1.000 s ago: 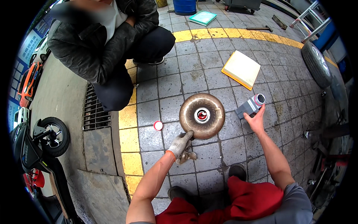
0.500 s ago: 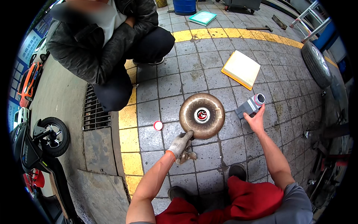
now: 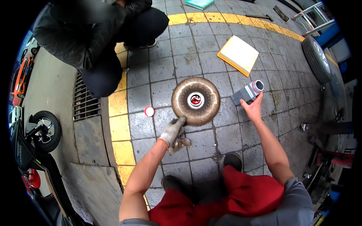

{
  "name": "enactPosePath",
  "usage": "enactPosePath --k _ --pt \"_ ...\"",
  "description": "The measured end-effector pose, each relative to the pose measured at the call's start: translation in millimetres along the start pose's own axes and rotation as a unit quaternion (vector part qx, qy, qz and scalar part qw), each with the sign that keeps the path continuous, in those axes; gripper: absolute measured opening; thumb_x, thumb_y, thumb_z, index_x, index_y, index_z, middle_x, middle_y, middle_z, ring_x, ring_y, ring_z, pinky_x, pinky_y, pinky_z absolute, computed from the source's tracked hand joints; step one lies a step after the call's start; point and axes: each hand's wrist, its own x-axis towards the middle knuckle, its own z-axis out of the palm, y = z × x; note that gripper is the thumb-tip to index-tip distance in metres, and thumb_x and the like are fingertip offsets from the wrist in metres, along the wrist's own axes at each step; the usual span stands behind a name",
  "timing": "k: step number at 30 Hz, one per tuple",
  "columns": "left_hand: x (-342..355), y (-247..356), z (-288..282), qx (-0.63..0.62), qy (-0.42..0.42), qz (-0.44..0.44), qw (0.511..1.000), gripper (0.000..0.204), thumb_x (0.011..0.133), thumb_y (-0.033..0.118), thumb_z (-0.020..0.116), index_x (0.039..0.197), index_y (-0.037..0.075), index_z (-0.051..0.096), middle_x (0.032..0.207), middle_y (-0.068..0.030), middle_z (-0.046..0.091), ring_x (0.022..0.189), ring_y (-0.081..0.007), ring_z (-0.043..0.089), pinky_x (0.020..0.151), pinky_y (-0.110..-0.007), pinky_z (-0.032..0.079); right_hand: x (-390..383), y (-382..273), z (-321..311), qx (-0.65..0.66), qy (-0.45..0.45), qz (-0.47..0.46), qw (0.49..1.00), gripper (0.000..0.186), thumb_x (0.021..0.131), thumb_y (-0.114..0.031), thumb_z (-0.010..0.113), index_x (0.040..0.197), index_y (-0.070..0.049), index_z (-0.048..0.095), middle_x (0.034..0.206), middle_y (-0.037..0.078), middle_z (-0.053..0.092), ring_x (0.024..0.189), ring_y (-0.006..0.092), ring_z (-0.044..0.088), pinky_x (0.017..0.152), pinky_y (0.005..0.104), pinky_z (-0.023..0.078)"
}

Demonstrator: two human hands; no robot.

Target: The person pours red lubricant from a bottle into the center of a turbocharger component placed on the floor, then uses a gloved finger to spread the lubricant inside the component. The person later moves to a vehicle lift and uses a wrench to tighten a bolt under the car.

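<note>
My left hand [image 3: 175,130], in a whitish glove with an orange cuff, grips the near-left rim of a bronze, doughnut-shaped metal part [image 3: 196,116] lying on the tiles. Its pale centre hub [image 3: 195,99] shows red inside. A crumpled dirty glove [image 3: 181,145] lies just under that hand. My bare right hand [image 3: 251,106] is closed on a grey bottle [image 3: 243,94], tilted to the right of the part, its open red-rimmed mouth facing up. A white cap with a red edge [image 3: 149,111] lies left of the part.
A person [image 3: 83,52] in a dark jacket squats at upper left. A yellow-framed filter [image 3: 237,55] lies beyond the bottle. A tire [image 3: 314,60], ladder [image 3: 313,19] and hammer [image 3: 260,16] are at right and back; a drain grate [image 3: 85,100] and scooter wheel [image 3: 45,132] are left.
The whole scene sits higher and slightly left in the picture, as the head view has shifted. Both hands keep their holds, and the part and bottle keep their places relative to each other.
</note>
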Motion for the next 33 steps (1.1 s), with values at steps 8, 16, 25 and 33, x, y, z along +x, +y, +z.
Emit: enactPosePath --k 8,16,25,33 --pt "20.8 -0.4 -13.5 -0.023 0.074 0.087 0.993 0.081 0.096 0.06 0.074 0.136 -0.01 0.063 0.099 -0.0073 0.067 0.084 -0.0143 0.058 0.074 -0.031 0.051 3.5 2.2 0.9 0.017 -0.001 -0.003 1.0 0.128 0.081 -0.033 0.094 0.165 0.005 0.006 0.162 0.031 0.027 0.152 0.0417 0.034 0.126 0.0495 0.032" --pt "24.5 23.6 -6.0 -0.006 0.049 0.045 0.998 0.079 0.096 0.057 0.075 0.139 -0.009 0.064 0.116 -0.0112 0.071 0.096 -0.0172 0.063 0.087 -0.034 0.054 2.6 -12.3 -0.9 0.027 -0.009 0.014 0.999 0.128 0.081 -0.032 0.094 0.165 0.006 0.005 0.162 0.03 0.027 0.15 0.0413 0.038 0.123 0.0491 0.04" --pt "16.9 38.0 -1.2 -0.025 0.052 0.022 0.998 0.073 0.096 0.051 0.078 0.136 -0.008 0.065 0.114 -0.0142 0.07 0.093 -0.0206 0.063 0.082 -0.036 0.055 2.3 -6.1 0.1 0.004 -0.002 0.009 1.0 0.127 0.081 -0.03 0.095 0.165 0.006 0.006 0.162 0.03 0.027 0.148 0.0402 0.04 0.119 0.0481 0.046" --pt "20.4 32.6 -0.7 -0.083 0.053 0.029 0.995 0.084 0.094 0.051 0.081 0.144 -0.012 0.055 0.127 -0.0219 0.067 0.105 -0.0282 0.065 0.089 -0.043 0.057 2.8 -7.0 2.8 0.013 -0.002 0.009 1.0 0.127 0.081 -0.03 0.095 0.165 0.004 0.006 0.161 0.029 0.028 0.147 0.0406 0.042 0.119 0.0491 0.046"
